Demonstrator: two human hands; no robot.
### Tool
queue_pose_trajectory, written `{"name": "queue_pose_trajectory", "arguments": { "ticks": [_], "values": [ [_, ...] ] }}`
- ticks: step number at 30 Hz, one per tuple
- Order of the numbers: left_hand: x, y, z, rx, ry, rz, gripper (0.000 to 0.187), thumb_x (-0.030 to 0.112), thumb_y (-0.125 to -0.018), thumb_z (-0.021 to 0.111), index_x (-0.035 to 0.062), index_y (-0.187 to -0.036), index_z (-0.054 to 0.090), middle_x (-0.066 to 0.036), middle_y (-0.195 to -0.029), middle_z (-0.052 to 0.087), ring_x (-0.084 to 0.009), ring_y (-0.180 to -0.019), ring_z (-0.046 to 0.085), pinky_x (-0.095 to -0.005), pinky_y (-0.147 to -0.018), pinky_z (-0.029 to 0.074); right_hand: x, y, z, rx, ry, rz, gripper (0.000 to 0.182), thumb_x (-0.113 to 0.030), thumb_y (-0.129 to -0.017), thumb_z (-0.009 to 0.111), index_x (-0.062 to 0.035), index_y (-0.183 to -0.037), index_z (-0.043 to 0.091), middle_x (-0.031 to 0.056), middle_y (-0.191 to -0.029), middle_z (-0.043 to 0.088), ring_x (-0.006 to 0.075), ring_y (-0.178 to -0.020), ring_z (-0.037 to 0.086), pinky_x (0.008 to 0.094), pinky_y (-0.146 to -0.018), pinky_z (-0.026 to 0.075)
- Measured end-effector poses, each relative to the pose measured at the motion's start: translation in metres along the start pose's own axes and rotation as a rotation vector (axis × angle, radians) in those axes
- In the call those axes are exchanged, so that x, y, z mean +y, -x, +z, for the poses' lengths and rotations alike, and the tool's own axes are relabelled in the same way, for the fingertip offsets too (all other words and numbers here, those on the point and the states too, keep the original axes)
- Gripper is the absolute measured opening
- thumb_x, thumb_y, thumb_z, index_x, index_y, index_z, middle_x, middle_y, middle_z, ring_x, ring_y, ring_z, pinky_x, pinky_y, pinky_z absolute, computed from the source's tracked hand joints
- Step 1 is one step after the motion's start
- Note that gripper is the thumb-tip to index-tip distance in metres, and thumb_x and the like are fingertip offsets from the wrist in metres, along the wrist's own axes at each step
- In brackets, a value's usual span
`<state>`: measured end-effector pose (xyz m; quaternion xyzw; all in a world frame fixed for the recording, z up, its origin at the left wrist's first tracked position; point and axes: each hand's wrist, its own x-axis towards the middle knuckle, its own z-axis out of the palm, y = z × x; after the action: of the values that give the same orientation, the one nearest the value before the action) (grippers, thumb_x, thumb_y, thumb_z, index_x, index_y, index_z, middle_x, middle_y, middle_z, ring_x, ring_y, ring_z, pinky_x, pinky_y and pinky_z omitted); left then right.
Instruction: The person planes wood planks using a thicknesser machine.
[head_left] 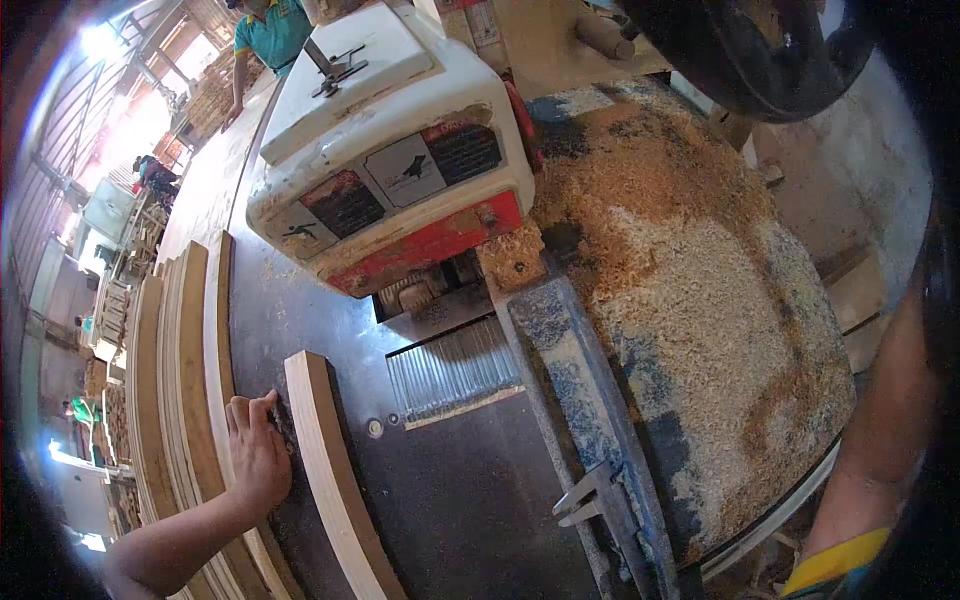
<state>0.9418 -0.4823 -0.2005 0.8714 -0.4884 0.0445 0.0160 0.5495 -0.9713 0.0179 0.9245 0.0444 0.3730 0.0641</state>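
My left hand (258, 455) is low over the dark metal machine table (450, 520), its fingers loosely bent and nothing visible in them. Under its wrist side runs a long wooden strip (218, 340), the nearest of a row. Just right of the fingers, apart from them, a pale wooden strip (330, 460) lies alone on the table. Of my right arm only the forearm (875, 430) shows at the right edge; the hand itself is out of sight.
A white and red machine head (390, 150) overhangs a ribbed metal plate (455, 370). A metal caliper (605, 505) rests on the guide fence (580, 380). Sawdust (690, 330) covers the right surface. More long strips (170, 380) line the left. Another person (272, 35) stands at the far end.
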Motion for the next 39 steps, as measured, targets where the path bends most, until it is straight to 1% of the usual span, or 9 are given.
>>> {"name": "queue_pose_trajectory", "arguments": {
  "ticks": [6, 8, 9, 14, 18, 20, 24, 26, 39],
  "values": [
    [0.001, 0.0, -0.001, 0.0, -0.007, 0.038, 0.053, -0.012, -0.081, 0.043, -0.0037, -0.134, 0.047, -0.023, -0.11, 0.042, -0.0402, -0.103, 0.046, -0.0527, -0.092, 0.039, 0.003, 0.002, -0.006, 0.007, 0.024, -0.043, 0.034, -0.039, -0.099, 0.064, -0.009, -0.114, 0.07, 0.0114, -0.088, 0.07, 0.0203, -0.069, 0.066, 0.0322, -0.06, 0.056],
    [-0.001, 0.001, 0.002, -0.025, -0.018, -0.046, 0.053, -0.012, -0.081, 0.045, -0.0028, -0.133, 0.048, -0.023, -0.11, 0.042, -0.04, -0.103, 0.046, -0.0525, -0.091, 0.04, 0.002, 0.003, -0.009, 0.006, 0.031, -0.056, 0.033, -0.038, -0.099, 0.064, -0.0093, -0.115, 0.069, 0.0117, -0.089, 0.07, 0.0205, -0.07, 0.066, 0.0322, -0.061, 0.057],
    [0.0, 0.001, 0.001, -0.026, -0.017, -0.046, 0.053, -0.012, -0.081, 0.045, -0.0028, -0.133, 0.048, -0.023, -0.11, 0.042, -0.04, -0.103, 0.046, -0.0525, -0.091, 0.04, 0.002, 0.003, -0.01, 0.005, 0.034, -0.063, 0.032, -0.037, -0.099, 0.063, -0.0094, -0.115, 0.069, 0.0119, -0.089, 0.071, 0.0207, -0.07, 0.067, 0.0322, -0.061, 0.057],
    [0.0, 0.0, 0.001, 0.011, -0.018, 0.011, 0.053, -0.013, -0.08, 0.045, -0.0029, -0.132, 0.049, -0.023, -0.11, 0.042, -0.0403, -0.103, 0.046, -0.0529, -0.091, 0.04, 0.001, 0.002, -0.019, 0.005, 0.057, -0.097, 0.03, -0.035, -0.101, 0.063, -0.01, -0.117, 0.069, 0.0127, -0.091, 0.071, 0.0213, -0.072, 0.068, 0.0322, -0.062, 0.057],
    [0.004, 0.001, -0.001, 0.017, 0.011, -0.012, 0.055, -0.013, -0.077, 0.045, -0.0037, -0.131, 0.049, -0.023, -0.109, 0.042, -0.0409, -0.103, 0.045, -0.0537, -0.092, 0.039, -0.002, -0.001, -0.025, 0.011, 0.071, -0.122, 0.029, -0.033, -0.101, 0.062, -0.0105, -0.119, 0.069, 0.0134, -0.093, 0.072, 0.0219, -0.073, 0.068, 0.0322, -0.063, 0.058],
    [0.005, 0.0, -0.005, 0.036, 0.041, 0.055, 0.056, -0.012, -0.075, 0.046, -0.0043, -0.13, 0.05, -0.024, -0.109, 0.043, -0.0413, -0.102, 0.045, -0.0543, -0.092, 0.038, -0.003, -0.006, -0.03, 0.011, 0.078, -0.135, 0.029, -0.032, -0.102, 0.061, -0.0108, -0.12, 0.069, 0.0137, -0.094, 0.072, 0.0222, -0.074, 0.069, 0.0322, -0.063, 0.058],
    [-0.006, 0.0, 0.002, 0.043, -0.018, 0.078, 0.057, -0.01, -0.075, 0.049, -0.0038, -0.131, 0.048, -0.024, -0.11, 0.043, -0.0425, -0.105, 0.045, -0.0542, -0.095, 0.039, -0.009, -0.018, -0.041, 0.006, 0.088, -0.151, 0.027, -0.03, -0.103, 0.061, -0.0113, -0.121, 0.069, 0.0144, -0.095, 0.073, 0.0227, -0.075, 0.069, 0.0323, -0.064, 0.058],
    [0.001, 0.0, -0.005, 0.033, 0.005, 0.062, 0.056, -0.01, -0.075, 0.049, -0.0034, -0.131, 0.049, -0.024, -0.112, 0.044, -0.0425, -0.107, 0.045, -0.0542, -0.097, 0.039, -0.011, -0.023, -0.042, 0.003, 0.089, -0.16, 0.027, -0.029, -0.103, 0.06, -0.0116, -0.122, 0.069, 0.0147, -0.096, 0.073, 0.023, -0.076, 0.07, 0.0323, -0.065, 0.059],
    [0.003, 0.0, -0.003, 0.081, 0.016, 0.052, 0.055, -0.01, -0.077, 0.05, -0.0035, -0.131, 0.05, -0.022, -0.108, 0.044, -0.0397, -0.101, 0.045, -0.0522, -0.092, 0.039, -0.013, -0.041, -0.042, -0.037, 0.108, -0.261, 0.026, -0.022, -0.106, 0.058, -0.0132, -0.128, 0.068, 0.0168, -0.101, 0.076, 0.0247, -0.08, 0.072, 0.0323, -0.067, 0.06]
  ]
}}
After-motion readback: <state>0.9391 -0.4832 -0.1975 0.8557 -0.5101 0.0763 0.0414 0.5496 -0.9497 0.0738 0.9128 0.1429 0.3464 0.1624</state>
